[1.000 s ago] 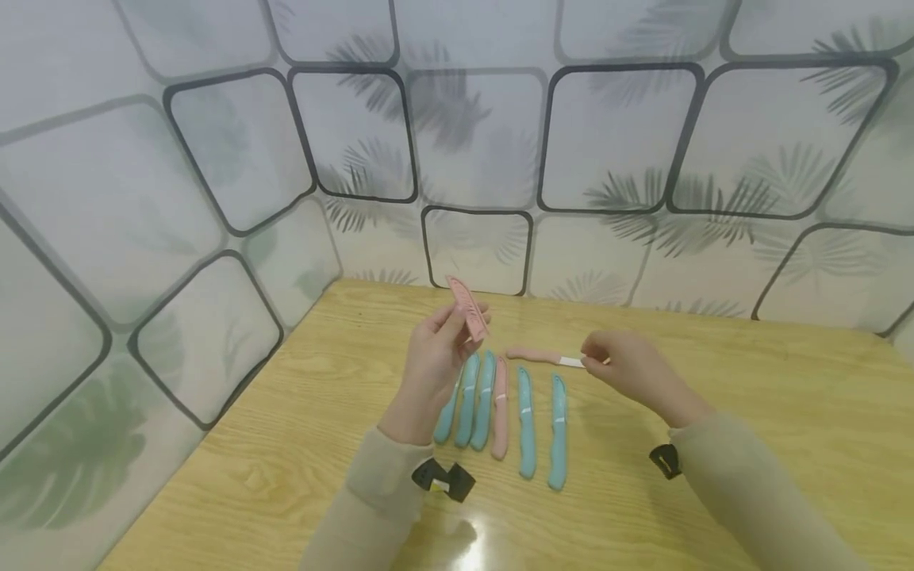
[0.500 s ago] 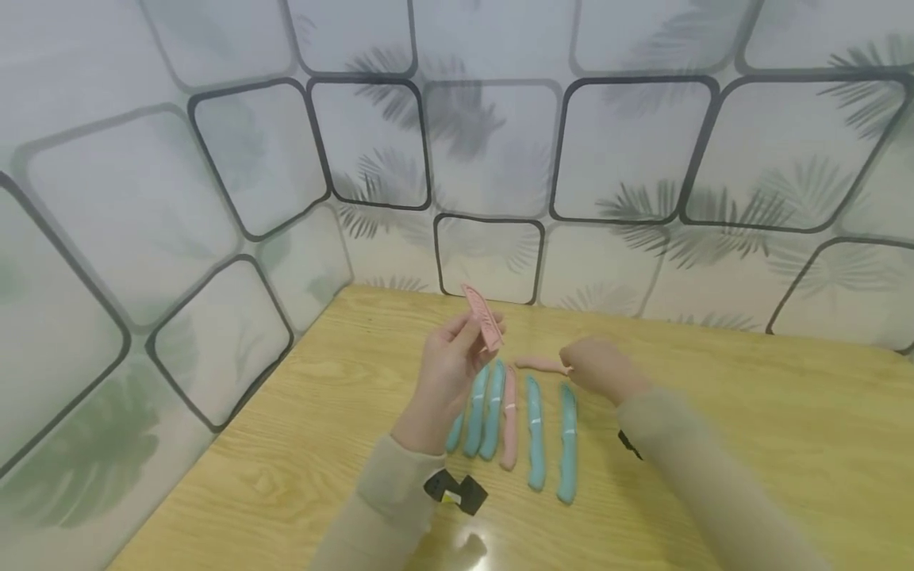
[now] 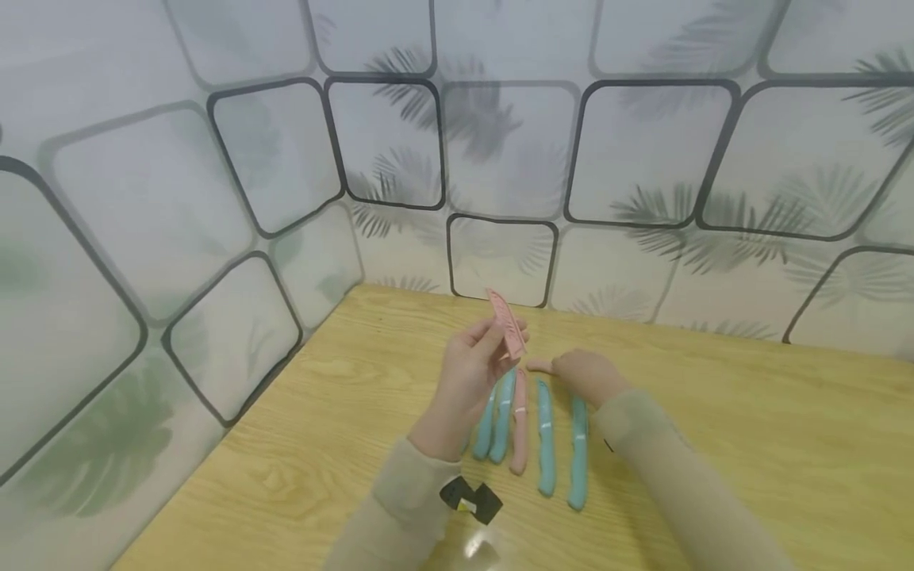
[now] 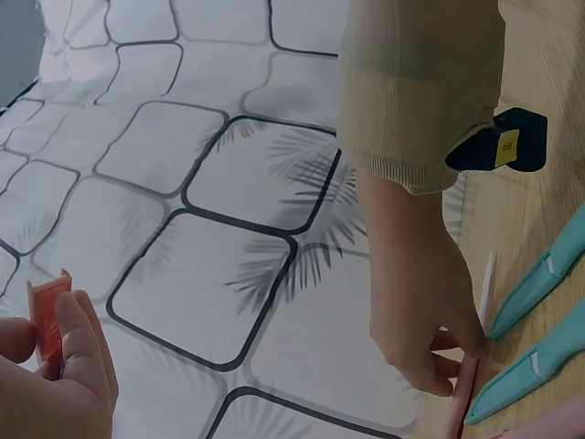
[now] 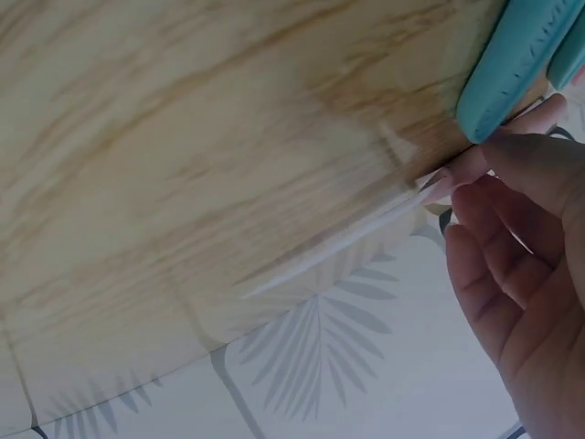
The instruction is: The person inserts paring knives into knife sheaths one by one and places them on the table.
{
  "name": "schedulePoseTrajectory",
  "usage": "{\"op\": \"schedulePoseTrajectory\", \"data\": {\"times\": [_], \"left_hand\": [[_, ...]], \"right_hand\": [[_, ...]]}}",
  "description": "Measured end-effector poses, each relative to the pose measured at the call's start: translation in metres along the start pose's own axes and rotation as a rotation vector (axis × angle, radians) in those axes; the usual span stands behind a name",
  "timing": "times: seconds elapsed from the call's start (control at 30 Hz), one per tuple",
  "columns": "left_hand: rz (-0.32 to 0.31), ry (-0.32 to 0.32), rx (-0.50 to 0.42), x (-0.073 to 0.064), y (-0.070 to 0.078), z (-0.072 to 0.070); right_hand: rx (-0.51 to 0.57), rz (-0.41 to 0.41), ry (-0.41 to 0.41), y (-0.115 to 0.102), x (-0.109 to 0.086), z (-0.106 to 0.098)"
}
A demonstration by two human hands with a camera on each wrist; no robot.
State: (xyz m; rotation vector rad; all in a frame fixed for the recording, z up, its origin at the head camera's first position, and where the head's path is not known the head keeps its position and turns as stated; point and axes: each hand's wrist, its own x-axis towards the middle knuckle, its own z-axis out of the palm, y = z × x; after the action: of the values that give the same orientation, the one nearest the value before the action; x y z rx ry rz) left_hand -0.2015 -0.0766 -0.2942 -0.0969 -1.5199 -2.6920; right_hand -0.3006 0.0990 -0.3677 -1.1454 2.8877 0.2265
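My left hand (image 3: 471, 373) pinches a pink knife sheath (image 3: 508, 325) between thumb and fingers, raised above the table and tilted. My right hand (image 3: 589, 376) is low at the table's far part, its thumb and fingers pinching the handle of a pink knife (image 3: 539, 365) near the blade. The bare white blade (image 5: 338, 236) shows in the right wrist view, pointing away from the fingers; in the head view the right hand hides it. Close below this hand lies a teal sheathed knife (image 3: 578, 456).
A row of sheathed knives lies on the wooden table (image 3: 300, 444): another teal knife (image 3: 546, 444), a pink one (image 3: 519, 428) and more teal ones (image 3: 503, 420) partly behind the left hand. A patterned wall covering (image 3: 628, 262) rises behind and at the left.
My right hand has moved left from the blade's tip side to the pink knife's handle and grips it. The left hand still holds the sheath. The head view has shifted slightly.
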Motion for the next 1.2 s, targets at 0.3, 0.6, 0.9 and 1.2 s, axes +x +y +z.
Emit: {"op": "schedulePoseTrajectory", "data": {"times": [0.3,0.6,0.9,1.2], "left_hand": [[-0.017,-0.011,0.002,0.002,-0.006,0.007],[-0.034,0.003,0.005,0.004,-0.009,0.012],[-0.029,0.0,0.044,0.005,-0.01,0.014],[-0.021,0.004,0.064,0.007,-0.011,0.011]], "right_hand": [[0.026,0.037,0.031,0.009,-0.004,0.008],[0.104,0.09,0.053,0.023,-0.005,0.003],[0.305,0.026,0.493,0.03,-0.033,-0.027],[0.646,0.127,0.787,0.022,-0.075,-0.044]]}}
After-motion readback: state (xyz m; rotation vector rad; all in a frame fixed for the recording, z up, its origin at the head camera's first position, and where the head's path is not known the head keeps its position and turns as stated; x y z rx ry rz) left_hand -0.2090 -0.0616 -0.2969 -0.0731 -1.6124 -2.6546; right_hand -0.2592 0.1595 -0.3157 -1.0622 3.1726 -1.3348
